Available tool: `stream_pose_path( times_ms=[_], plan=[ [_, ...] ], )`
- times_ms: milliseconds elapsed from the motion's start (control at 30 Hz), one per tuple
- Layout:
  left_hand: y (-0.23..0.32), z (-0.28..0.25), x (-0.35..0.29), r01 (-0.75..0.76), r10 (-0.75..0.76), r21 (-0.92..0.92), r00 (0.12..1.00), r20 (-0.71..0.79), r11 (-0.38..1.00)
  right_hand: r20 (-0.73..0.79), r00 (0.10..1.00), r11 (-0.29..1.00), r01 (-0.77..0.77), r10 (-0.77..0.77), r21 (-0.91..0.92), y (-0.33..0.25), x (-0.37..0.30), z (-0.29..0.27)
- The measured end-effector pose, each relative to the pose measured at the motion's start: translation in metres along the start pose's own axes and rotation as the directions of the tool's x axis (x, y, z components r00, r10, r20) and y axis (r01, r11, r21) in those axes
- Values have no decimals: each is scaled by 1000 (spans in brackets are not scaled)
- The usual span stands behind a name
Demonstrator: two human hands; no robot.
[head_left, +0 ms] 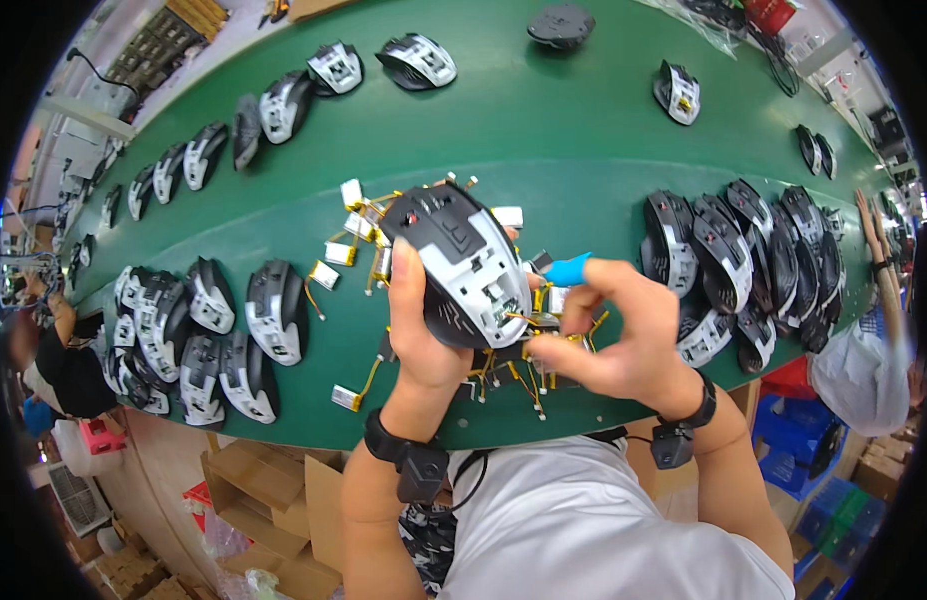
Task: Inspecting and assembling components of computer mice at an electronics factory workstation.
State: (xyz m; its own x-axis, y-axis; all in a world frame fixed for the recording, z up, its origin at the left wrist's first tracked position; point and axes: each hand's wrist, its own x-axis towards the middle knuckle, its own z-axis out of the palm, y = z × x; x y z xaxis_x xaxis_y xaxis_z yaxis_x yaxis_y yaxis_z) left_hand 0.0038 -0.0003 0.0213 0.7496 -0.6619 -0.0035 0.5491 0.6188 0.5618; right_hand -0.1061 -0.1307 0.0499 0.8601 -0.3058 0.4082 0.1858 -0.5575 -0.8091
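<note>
My left hand (423, 335) is wrapped round a black and white computer mouse (458, 265), tilted over the table. An opening in its white shell shows a circuit board and a thin wire at the end near my right hand (623, 335). That hand is beside the mouse, thumb and index finger apart, with a blue finger cot (568, 270) on the index finger. I cannot tell whether the fingertips touch the shell. Beneath and around the mouse lie several small silver battery packs (346, 397) with yellow-ended wires, partly hidden by my hands.
The green table (543, 140) curves across the view. More mice stand in a left group (275, 310), a right group (723, 250) and a far row (285, 105). Cardboard boxes (263, 490) sit below the edge. Another person's arm (878, 260) is at the far right.
</note>
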Motion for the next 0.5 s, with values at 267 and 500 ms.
stream_pose_path(
  times_ms=[267, 500],
  plan=[
    [2, 0, -4, -170, 161, 120, 984, 80, 978, 580, 699, 417, -715, 418, 561, 15, 8, -3],
    [-4, 1, -5, -127, 136, 293, 991, -7, 947, -125, 989, 961, -41, 77, 272, 32, 7, 4]
  ],
)
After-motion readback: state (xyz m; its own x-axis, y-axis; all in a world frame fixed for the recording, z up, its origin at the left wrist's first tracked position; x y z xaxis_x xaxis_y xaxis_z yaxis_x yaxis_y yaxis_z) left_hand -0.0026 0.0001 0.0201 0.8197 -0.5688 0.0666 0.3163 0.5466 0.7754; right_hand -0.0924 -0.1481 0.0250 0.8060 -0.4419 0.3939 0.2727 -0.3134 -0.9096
